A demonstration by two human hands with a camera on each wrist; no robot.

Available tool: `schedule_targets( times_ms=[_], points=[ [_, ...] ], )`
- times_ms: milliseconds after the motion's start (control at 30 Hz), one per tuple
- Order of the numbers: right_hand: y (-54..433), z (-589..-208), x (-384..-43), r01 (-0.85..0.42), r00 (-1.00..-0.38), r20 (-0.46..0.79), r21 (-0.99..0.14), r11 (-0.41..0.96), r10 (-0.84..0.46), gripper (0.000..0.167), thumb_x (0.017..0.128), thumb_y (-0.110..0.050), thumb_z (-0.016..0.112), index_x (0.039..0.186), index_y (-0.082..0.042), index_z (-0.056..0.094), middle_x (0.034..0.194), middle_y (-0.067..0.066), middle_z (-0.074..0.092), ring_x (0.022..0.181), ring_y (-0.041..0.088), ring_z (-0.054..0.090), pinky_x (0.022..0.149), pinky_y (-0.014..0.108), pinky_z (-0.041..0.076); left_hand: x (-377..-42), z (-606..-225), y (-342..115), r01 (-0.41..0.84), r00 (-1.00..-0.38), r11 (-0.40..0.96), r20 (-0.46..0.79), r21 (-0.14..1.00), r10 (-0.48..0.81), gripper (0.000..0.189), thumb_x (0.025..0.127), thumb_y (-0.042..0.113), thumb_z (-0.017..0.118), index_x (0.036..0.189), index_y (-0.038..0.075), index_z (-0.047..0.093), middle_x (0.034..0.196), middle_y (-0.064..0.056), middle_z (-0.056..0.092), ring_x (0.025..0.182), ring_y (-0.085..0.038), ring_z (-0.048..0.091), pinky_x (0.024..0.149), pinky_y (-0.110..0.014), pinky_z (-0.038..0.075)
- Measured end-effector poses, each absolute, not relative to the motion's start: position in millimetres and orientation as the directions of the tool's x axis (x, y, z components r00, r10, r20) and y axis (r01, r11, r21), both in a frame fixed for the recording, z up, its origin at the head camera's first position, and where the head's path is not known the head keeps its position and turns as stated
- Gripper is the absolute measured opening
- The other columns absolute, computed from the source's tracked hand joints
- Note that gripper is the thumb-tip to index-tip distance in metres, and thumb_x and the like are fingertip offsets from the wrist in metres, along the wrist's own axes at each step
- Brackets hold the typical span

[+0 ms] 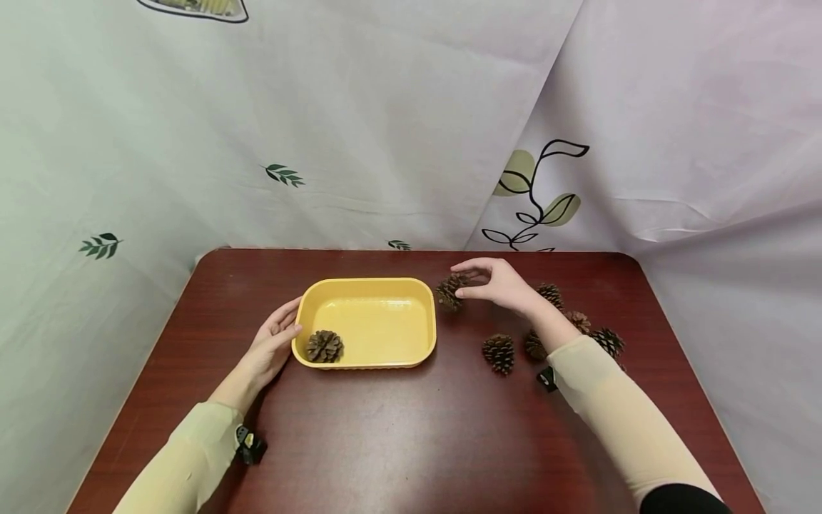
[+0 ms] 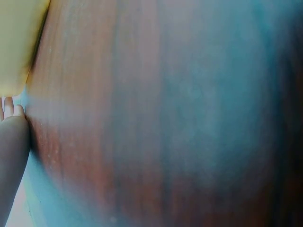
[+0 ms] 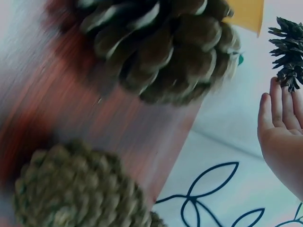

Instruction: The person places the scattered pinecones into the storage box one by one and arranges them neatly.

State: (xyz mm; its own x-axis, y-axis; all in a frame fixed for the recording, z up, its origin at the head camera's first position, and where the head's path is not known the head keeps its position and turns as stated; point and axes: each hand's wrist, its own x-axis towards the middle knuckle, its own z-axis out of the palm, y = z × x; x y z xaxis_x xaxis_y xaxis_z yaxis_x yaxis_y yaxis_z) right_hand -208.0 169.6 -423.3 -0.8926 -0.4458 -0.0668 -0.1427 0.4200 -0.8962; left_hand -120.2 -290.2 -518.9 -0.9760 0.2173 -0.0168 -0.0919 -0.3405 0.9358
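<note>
My right hand [image 1: 497, 284] holds a brown pine cone [image 1: 449, 293] between thumb and fingers, just off the right end of a yellow tray [image 1: 366, 287]. In the right wrist view, that pine cone [image 3: 288, 47] shows dark at the fingertips of the right hand [image 3: 286, 130]. My left hand [image 1: 272, 343] grips the tray's left end, its thumb at the rim and its fingers along the outer wall. The left wrist view catches the fingers of that hand [image 2: 10, 109] against the tray [image 2: 14, 47]. One pine cone [image 1: 325, 346] lies inside, at the tray's near left corner.
Right of the tray, a single pine cone [image 1: 498, 353] lies on the dark red table [image 1: 385, 442]. Several more, such as this pine cone [image 1: 606, 342], cluster farther right, partly hidden beneath the right forearm. A pale patterned cloth [image 1: 359, 143] hangs behind the table.
</note>
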Motion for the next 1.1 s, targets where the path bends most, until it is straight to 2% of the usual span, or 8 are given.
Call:
schedule_targets(
  times_ms=[567,1100],
  points=[
    [108.6,-429.3,-198.2,-0.227,-0.846,0.005,-0.908,0.351,-0.533,0.049,0.087,-0.002,0.085,0.133,0.004,0.07,0.133,0.021,0.073,0.123,0.036,0.07,0.111,0.049,0.055,-122.6,-518.6,-291.2,-0.108,-0.976,-0.329,-0.037,0.938,0.216,0.05,0.107,-0.007,0.046,0.147,0.022,0.053,0.144,0.015,0.063,0.132,0.001,0.059,0.106,-0.016,0.051],
    [68.6,-441.8,-184.4,-0.352,-0.781,0.026,-0.844,0.405,-0.624,0.052,0.084,-0.012,0.091,0.132,-0.003,0.072,0.13,0.013,0.076,0.124,0.028,0.071,0.115,0.038,0.052,-120.9,-519.3,-289.8,-0.106,-0.976,-0.347,-0.031,0.932,0.215,0.052,0.106,-0.01,0.046,0.144,0.024,0.056,0.143,0.015,0.065,0.131,0.001,0.06,0.106,-0.016,0.051]
  ],
)
